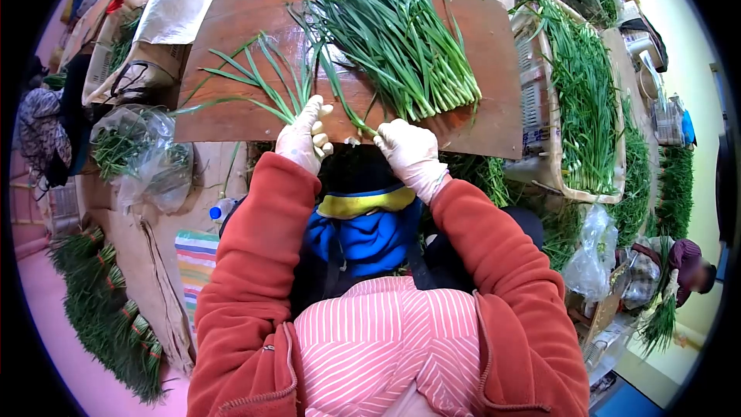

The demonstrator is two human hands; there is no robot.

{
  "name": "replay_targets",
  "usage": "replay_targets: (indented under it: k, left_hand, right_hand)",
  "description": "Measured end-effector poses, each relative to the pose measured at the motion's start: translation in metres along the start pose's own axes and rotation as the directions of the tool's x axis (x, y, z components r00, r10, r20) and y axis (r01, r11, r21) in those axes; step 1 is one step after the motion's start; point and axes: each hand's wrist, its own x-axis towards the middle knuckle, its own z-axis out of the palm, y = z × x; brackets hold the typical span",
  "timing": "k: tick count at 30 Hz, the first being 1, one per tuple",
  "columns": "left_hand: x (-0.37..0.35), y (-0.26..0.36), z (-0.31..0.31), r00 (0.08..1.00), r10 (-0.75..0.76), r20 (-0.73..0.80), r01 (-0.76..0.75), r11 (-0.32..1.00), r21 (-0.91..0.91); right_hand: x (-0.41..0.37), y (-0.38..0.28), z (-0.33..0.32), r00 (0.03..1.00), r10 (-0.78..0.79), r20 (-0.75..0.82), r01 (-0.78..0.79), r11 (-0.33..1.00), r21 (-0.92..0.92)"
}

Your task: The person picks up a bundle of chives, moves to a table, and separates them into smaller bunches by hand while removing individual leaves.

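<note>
My left hand (306, 137), in a whitish glove, is closed at the near edge of a brown board (224, 96). A few loose green chives (270, 85) fan out from it across the board, their lower ends at its fingers. My right hand (409, 153), gloved too, pinches the pale lower end of a chive stalk (351, 112) whose leaves point away from me. Just beyond the right hand lies a thick pile of chives (394, 46), its pale ends together towards the right. The fingertips of both hands are partly hidden.
On the right stands a long basket (567, 189) full of chives, with a clear plastic bag (593, 251) near it. Tied bundles (108, 301) lie on the floor at left, below a bag of greens (147, 158). Another person (687, 262) is at far right.
</note>
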Motion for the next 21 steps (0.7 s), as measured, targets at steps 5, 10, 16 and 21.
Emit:
replay_targets:
  k: [5, 10, 16, 21]
  left_hand:
    - [-0.002, -0.006, -0.001, 0.973, -0.164, 0.162, 0.137, 0.977, 0.161]
    - [-0.011, -0.01, 0.006, 0.916, -0.184, 0.356, 0.088, 0.959, 0.268]
    - [-0.008, 0.016, 0.015, 0.935, 0.345, -0.082, -0.321, 0.922, 0.217]
    - [-0.008, 0.027, 0.01, 0.885, 0.462, -0.062, -0.454, 0.884, 0.113]
  right_hand:
    - [-0.006, -0.024, -0.026, 0.971, 0.117, 0.207, -0.231, 0.673, 0.703]
    - [-0.009, -0.017, -0.011, 0.983, 0.048, 0.175, -0.159, 0.693, 0.703]
    - [-0.031, -0.007, -0.034, 0.949, -0.056, 0.31, 0.02, 0.993, 0.117]
    - [-0.041, 0.017, -0.048, 0.705, 0.241, 0.667, -0.011, 0.944, -0.329]
